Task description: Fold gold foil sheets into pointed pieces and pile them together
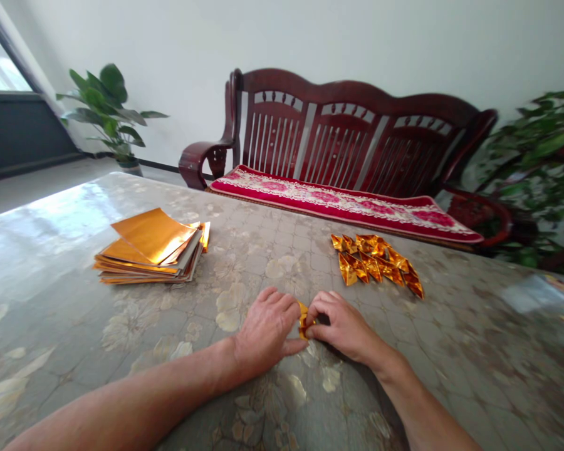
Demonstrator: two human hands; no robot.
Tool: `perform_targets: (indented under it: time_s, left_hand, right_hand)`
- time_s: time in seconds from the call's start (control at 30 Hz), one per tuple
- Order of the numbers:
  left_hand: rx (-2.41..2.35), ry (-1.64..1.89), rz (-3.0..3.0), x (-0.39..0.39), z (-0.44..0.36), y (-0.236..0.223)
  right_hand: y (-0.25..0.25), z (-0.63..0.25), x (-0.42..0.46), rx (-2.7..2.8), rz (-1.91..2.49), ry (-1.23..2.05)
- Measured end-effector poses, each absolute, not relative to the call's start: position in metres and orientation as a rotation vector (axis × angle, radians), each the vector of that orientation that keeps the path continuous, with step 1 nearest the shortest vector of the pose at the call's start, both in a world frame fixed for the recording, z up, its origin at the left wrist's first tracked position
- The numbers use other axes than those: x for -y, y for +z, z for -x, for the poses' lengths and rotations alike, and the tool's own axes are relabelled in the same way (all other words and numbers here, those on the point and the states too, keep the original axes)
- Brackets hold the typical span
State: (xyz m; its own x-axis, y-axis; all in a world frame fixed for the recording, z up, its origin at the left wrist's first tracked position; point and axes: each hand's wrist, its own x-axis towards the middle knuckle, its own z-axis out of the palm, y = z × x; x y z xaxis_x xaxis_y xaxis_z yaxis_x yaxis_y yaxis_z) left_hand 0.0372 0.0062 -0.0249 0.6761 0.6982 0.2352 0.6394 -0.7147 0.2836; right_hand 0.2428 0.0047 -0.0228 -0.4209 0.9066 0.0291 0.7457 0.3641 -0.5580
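The left hand point(271, 322) and the right hand point(341, 324) are close together, low over the bench point(244, 250), both with fingers on a small piece of gold foil paper point(304, 321) between them. The right thumb and fingers pinch its right side; the left fingers lie at its left side, and how firmly they grip cannot be told. Beyond the left hand, to its left, a stack of gold sheets point(150, 247) lies unevenly piled, the top sheet turned askew. Beyond the right hand, to its right, folded gold pieces point(376, 262) sit in a close group. Behind the bench stands a dark red wooden sofa point(348, 134) with a red patterned cover point(338, 200).
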Motion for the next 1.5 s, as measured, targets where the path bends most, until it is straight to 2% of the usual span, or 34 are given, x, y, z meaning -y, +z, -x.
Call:
perform_targets:
  time_s: [0.37, 0.87, 1.2, 1.4, 1.5]
  left_hand:
    - [-1.188, 0.371, -2.687, -0.001, -0.041, -0.019]
    - [-1.178, 0.378, -2.711, 0.000, -0.042, -0.021]
    - [-1.161, 0.494, -2.654, -0.005, -0.037, -0.028]
    - [-1.140, 0.520, -2.659, -0.008, -0.035, -0.030]
    - [-1.053, 0.445, -2.701, -0.013, -0.028, -0.025]
  right_hand:
    - [-0.025, -0.244, -0.004, 2.260, 1.635, 0.428]
    - [-0.037, -0.254, -0.013, 2.109, 1.435, 0.517]
    - [-0.029, -0.256, -0.004, 2.219, 1.365, 0.351]
    - [-0.026, -0.247, 0.004, 2.254, 1.283, 0.619]
    - [-0.022, -0.245, 0.004, 2.303, 1.338, 0.577]
